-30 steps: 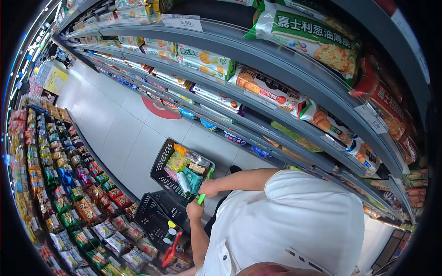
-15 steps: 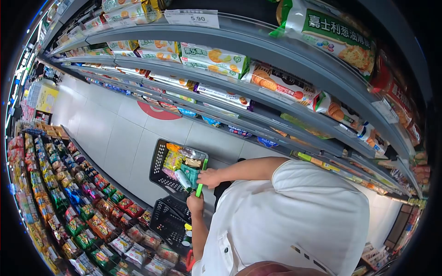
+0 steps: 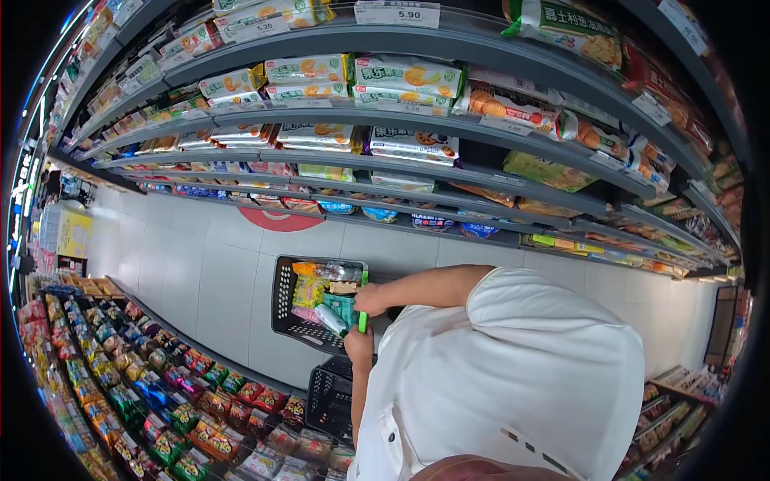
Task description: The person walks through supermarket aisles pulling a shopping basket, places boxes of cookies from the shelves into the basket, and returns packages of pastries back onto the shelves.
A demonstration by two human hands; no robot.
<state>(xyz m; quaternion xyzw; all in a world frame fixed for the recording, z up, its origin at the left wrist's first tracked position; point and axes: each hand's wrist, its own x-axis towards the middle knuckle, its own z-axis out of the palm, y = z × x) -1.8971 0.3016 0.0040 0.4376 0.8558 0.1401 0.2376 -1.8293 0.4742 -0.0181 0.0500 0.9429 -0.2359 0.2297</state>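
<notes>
A black perforated basket (image 3: 282, 301) holds yellow, orange and teal packs along with a pale cylindrical item (image 3: 330, 319). Its bright green handle (image 3: 362, 322) is on the side facing my body. My right hand (image 3: 371, 300) is closed round the handle's middle. At the handle's lower end is my left hand (image 3: 358, 345), its fingers wrapped on it and partly hidden. Beside that hand, a second black basket (image 3: 327, 397) sits partly behind my left forearm.
Tiered shelves (image 3: 281, 44) of packaged biscuits run along the upper side. Slanted racks (image 3: 184, 341) of colourful snack bags line the lower left. A pale tiled floor (image 3: 216, 264) with a red circular marking (image 3: 281, 216) lies between them. More racks (image 3: 662, 433) stand at lower right.
The view has turned, so the upper shelves lie more level. Both hands stay at the green handle. The second basket's red handle and yellow-topped item have left sight.
</notes>
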